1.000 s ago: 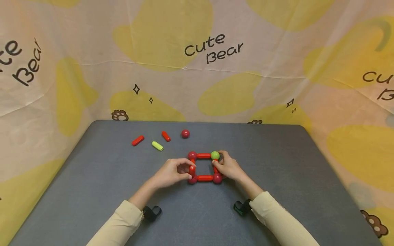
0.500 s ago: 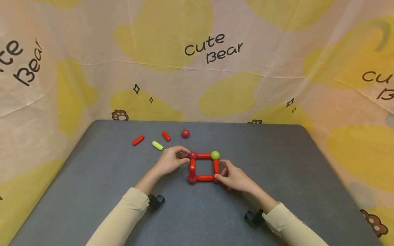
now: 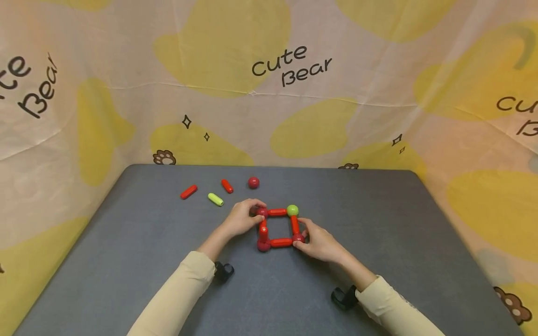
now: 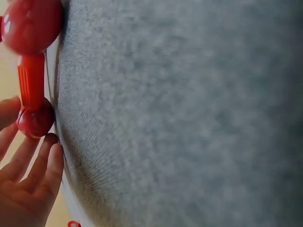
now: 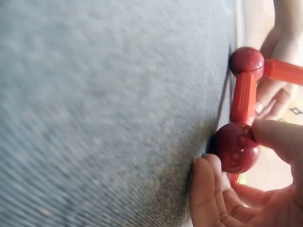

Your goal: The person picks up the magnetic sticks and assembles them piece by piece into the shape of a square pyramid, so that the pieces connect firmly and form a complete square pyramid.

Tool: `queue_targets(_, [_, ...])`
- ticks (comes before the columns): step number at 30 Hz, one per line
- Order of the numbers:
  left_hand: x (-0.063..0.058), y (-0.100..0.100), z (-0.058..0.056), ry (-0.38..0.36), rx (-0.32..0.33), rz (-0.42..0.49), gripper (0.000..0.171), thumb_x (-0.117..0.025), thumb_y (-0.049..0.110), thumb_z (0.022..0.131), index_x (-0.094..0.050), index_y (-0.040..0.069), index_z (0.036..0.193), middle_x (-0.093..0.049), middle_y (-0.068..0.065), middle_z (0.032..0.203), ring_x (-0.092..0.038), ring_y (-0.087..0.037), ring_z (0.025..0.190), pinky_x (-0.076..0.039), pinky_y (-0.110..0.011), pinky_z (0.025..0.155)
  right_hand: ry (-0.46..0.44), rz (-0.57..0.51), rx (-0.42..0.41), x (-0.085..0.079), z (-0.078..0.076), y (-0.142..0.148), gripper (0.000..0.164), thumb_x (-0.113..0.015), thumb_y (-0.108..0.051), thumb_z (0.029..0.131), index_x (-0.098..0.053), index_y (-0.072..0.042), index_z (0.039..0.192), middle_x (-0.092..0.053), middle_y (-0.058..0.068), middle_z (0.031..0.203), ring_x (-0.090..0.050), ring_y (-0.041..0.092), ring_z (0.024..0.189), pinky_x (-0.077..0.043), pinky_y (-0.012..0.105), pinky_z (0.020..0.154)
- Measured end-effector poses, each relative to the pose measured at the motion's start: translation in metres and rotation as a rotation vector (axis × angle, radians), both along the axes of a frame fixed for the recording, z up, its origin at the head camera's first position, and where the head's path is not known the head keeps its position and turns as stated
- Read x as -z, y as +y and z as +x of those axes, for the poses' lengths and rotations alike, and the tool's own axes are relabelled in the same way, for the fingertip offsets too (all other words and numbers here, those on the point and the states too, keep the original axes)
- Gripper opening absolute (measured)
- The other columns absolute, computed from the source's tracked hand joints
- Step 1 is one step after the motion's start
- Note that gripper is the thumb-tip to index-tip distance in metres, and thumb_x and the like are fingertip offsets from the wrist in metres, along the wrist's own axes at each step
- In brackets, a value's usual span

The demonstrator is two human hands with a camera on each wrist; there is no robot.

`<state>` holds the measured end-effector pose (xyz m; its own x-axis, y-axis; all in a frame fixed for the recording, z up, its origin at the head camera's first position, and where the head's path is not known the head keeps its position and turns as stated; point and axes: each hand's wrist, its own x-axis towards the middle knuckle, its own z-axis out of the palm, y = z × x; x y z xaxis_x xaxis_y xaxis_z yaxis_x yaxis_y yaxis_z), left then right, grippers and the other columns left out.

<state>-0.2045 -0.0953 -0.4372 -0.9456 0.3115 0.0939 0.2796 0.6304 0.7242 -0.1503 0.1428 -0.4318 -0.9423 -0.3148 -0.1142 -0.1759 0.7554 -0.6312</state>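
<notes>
A square of red rods joined by balls lies on the grey table; its far-right corner is a green ball (image 3: 292,210), the other corners dark red. My left hand (image 3: 241,218) pinches the far-left red ball (image 4: 36,120) between thumb and fingers. The near-right red ball (image 5: 236,149) is held by my right hand (image 3: 322,242), thumb on one side and fingertips on the other. From the near-left red ball (image 3: 264,245) a red rod (image 3: 263,233) stands upright. A red rod (image 3: 281,242) makes the near side.
Behind the square lie two loose red rods, one at the left (image 3: 188,192) and a second red rod (image 3: 227,186), plus a yellow-green rod (image 3: 215,199) and a loose red ball (image 3: 253,182). A patterned cloth (image 3: 218,107) hangs around the table (image 3: 147,261).
My left hand has gone from the upright rod to the far-left ball and taken hold of it. My right hand has moved from the green corner to the near-right ball.
</notes>
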Motion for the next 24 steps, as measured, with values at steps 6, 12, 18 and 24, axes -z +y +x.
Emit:
queue_targets(6, [0.001,-0.007,0.005,0.008,-0.017,-0.022,0.021,-0.069,0.008,0.079,-0.066,0.012,0.099,-0.064,-0.004,0.088,-0.059,-0.016,0.075,-0.045,-0.029,0.068,0.063,-0.020,-0.043,0.001,-0.010,0.005,0.051,-0.066,-0.011,0.082,-0.048,0.002,0.127,-0.056,0.003,0.082,-0.048,0.011,0.068,-0.040,0.026,0.060])
queue_targets(12, [-0.002,-0.015,0.015,-0.044,0.007,-0.019,0.019,-0.069,0.010,0.079,-0.066,0.012,0.098,-0.062,-0.001,0.080,-0.053,-0.009,0.063,-0.043,-0.024,0.056,0.112,-0.038,-0.055,0.005,-0.017,0.007,0.044,-0.064,-0.009,0.083,-0.051,0.002,0.124,-0.055,0.006,0.086,-0.048,0.015,0.073,-0.040,0.028,0.063])
queue_targets(18, [-0.003,-0.018,0.025,-0.087,0.013,-0.046,0.018,-0.071,0.014,0.079,-0.066,0.015,0.096,-0.061,0.001,0.077,-0.054,-0.010,0.063,-0.044,-0.025,0.054,0.114,-0.034,-0.031,0.007,-0.021,0.007,0.039,-0.062,-0.008,0.084,-0.054,-0.002,0.121,-0.055,0.006,0.090,-0.048,0.015,0.074,-0.040,0.027,0.064])
queue_targets(24, [-0.002,-0.021,0.033,-0.070,0.032,-0.071,0.017,-0.072,0.015,0.078,-0.065,0.015,0.094,-0.061,0.003,0.073,-0.054,-0.008,0.062,-0.043,-0.024,0.054,0.120,-0.038,-0.023,0.008,-0.023,0.005,0.037,-0.062,-0.007,0.084,-0.055,-0.003,0.119,-0.057,0.006,0.092,-0.048,0.014,0.071,-0.039,0.026,0.061])
